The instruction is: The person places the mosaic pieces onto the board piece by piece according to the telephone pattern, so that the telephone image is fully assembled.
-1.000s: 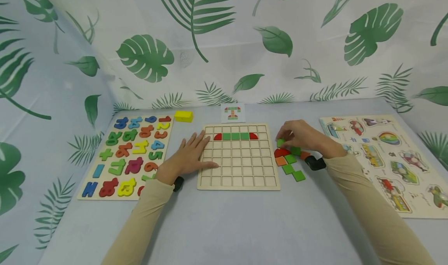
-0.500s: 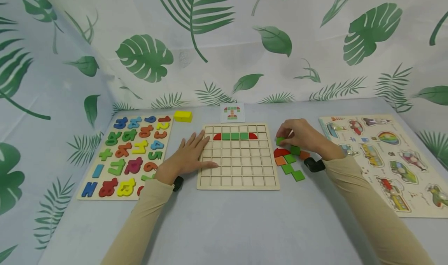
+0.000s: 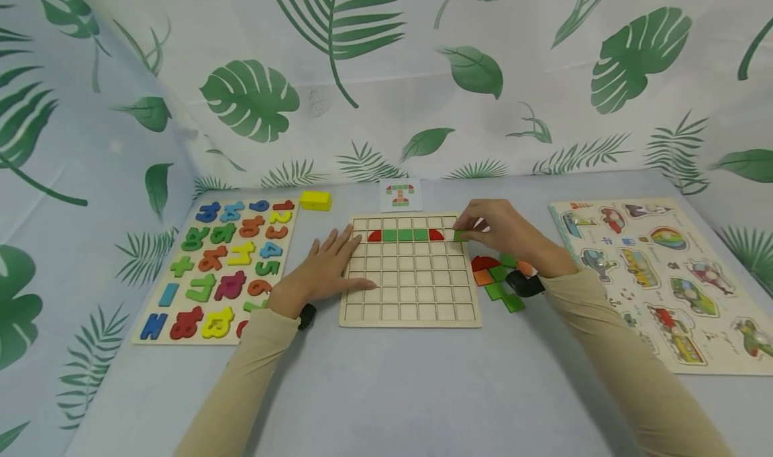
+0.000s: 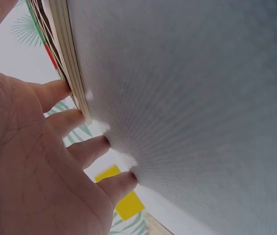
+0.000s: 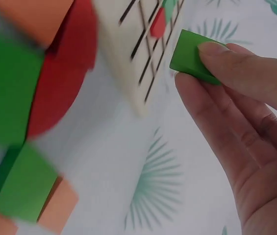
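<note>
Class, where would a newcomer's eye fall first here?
Probably on the pale wooden square grid board in the middle, with a row of red and green tiles near its far edge. Next comes the right hand, pinching a flat green tile near the board's right edge, and the colourful number board on the left.

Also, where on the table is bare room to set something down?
The widest bare patch is the near table, bordered by the grid and both sleeves. A smaller one lies behind the right hand, between the card and the picture board. Crowded: the grid's right, with tiles, and its left, with the left hand.
</note>
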`<state>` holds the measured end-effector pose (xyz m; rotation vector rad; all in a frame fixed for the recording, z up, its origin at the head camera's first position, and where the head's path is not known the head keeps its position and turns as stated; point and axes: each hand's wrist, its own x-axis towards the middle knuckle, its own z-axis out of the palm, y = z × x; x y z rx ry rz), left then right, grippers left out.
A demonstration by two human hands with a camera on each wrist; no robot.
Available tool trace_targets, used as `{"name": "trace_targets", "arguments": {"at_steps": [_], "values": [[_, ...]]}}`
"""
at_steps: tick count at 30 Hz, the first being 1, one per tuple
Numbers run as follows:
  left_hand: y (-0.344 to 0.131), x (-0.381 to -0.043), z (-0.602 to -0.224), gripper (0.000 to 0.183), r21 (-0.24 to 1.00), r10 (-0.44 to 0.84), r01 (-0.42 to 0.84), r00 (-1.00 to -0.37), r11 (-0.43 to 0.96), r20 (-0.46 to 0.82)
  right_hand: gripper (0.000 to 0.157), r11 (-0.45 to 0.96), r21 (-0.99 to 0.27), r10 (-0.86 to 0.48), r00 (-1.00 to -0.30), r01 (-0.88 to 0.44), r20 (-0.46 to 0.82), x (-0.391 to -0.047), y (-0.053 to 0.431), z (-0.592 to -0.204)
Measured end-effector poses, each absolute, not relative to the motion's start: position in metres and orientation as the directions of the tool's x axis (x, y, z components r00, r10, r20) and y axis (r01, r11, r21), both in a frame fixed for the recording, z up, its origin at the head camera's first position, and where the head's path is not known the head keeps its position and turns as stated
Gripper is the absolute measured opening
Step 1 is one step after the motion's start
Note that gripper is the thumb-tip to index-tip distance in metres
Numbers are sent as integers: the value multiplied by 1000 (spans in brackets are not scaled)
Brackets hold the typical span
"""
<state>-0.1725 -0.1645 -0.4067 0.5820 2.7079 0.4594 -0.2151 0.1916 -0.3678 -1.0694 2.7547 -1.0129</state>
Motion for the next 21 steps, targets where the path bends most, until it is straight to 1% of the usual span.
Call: {"name": "trace_targets", "arguments": {"at_steps": [9,17,21], "values": [[-165,-173,-408,104,374,444,336,-860,864,-252,17,507,-580,-647,-727,-637,232,-217,175,-371],[-165,-173,-407,103,384,448,337,-860,860,-246,17,488,-611,-661,-721,-623,207,-220,168,-383],[-165,-173,-406,103,385,448,338,-859,859,-247,18,492,-627,-660,-729,-604,185,-221,166,-386]]}}
